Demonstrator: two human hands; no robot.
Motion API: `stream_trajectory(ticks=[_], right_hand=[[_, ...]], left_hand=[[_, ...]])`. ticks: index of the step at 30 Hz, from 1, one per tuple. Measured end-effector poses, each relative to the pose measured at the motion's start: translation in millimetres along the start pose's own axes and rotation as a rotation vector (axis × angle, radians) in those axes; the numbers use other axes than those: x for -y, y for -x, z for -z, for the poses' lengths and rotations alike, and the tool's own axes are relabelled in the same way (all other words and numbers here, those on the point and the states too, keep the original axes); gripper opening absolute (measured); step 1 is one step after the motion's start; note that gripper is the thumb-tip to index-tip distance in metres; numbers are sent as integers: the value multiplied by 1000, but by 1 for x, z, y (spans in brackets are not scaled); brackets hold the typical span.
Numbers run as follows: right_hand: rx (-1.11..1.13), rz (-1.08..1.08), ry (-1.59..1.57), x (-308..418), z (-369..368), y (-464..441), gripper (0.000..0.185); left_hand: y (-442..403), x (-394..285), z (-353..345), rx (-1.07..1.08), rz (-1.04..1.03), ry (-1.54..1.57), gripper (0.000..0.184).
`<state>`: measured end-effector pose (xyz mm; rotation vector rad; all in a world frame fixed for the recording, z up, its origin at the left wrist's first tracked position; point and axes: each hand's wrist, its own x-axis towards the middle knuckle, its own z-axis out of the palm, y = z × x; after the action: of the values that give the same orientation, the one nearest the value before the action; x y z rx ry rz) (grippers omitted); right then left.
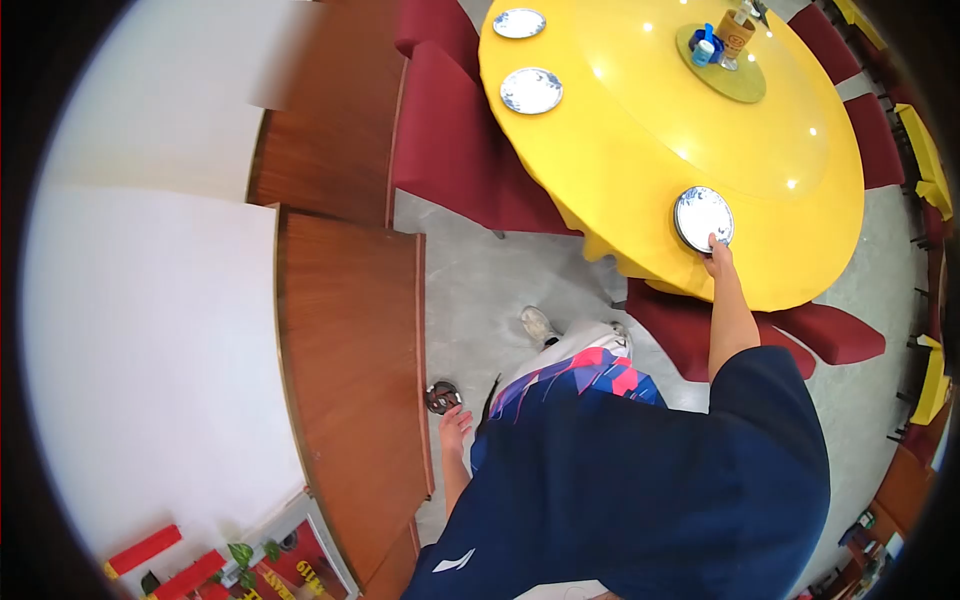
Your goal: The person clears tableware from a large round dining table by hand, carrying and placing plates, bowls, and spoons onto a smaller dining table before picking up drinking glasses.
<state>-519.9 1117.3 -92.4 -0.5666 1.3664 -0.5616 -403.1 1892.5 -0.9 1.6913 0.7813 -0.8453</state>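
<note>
My right hand [717, 256] reaches out over the near edge of the round table. It grips a small stack of white plates with blue patterned rims [703, 216], thumb on top and the other fingers hidden beneath. Whether the stack touches the cloth I cannot tell. Down at my left side, my left hand [456, 428] is open with its fingers loosely extended, holding nothing. Just beyond its fingertips a dark round object [443, 397] shows beside the wooden panel; its kind is unclear. Two similar plates lie apart on the table, a nearer plate [532, 91] and a farther plate [519, 23].
A yellow cloth [620, 190] covers the table, with a clear turntable on top. Its green centre [745, 85] bears a brown-labelled container [735, 38] and blue items [706, 46]. Red chairs [450, 140] surround the table. Wooden panelling [350, 360] runs along my left.
</note>
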Motion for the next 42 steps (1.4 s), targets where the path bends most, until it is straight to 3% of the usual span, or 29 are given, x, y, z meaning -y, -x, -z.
stream_trajectory(ticks=[3,5,9,13,14,18,19,21,24,28,29,33,38,42], right_hand=[[10,-1,-62,-23,-46,13,37],[11,6,-97,-32,-70,24,37],[86,-52,-216,-37,-118,44,39],[84,-15,-213,-61,-147,35,40],[59,-10,-238,-61,-155,36,39],[91,60,-246,-60,-192,45,39],[126,64,-202,-59,-198,41,39],[140,69,-166,-57,-212,48,40],[175,145,-149,-59,-253,61,40],[183,117,-276,-66,-304,68,41],[165,187,-222,-64,-325,87,42],[205,222,-208,-73,-375,91,43],[234,251,-227,-75,-434,90,45],[116,273,-186,-79,-493,99,44]], left_hand=[[-26,-22,29,24,-10,46,34],[-34,-39,36,-120,-74,115,33],[-69,-38,47,-204,-127,283,29],[-92,-52,35,-175,-168,341,28],[-95,-59,36,-22,-172,507,28],[-211,-31,52,47,-205,340,30],[-208,-58,51,49,-206,322,30],[-206,-114,44,120,-285,-172,30],[-217,-215,37,254,-147,-79,29],[-203,-358,20,144,-52,-247,27],[-250,-361,18,228,-100,-189,27],[-271,-418,-4,296,-204,-207,27],[-298,-450,-27,460,-153,-292,27],[-336,-489,-26,529,-99,-377,28]])
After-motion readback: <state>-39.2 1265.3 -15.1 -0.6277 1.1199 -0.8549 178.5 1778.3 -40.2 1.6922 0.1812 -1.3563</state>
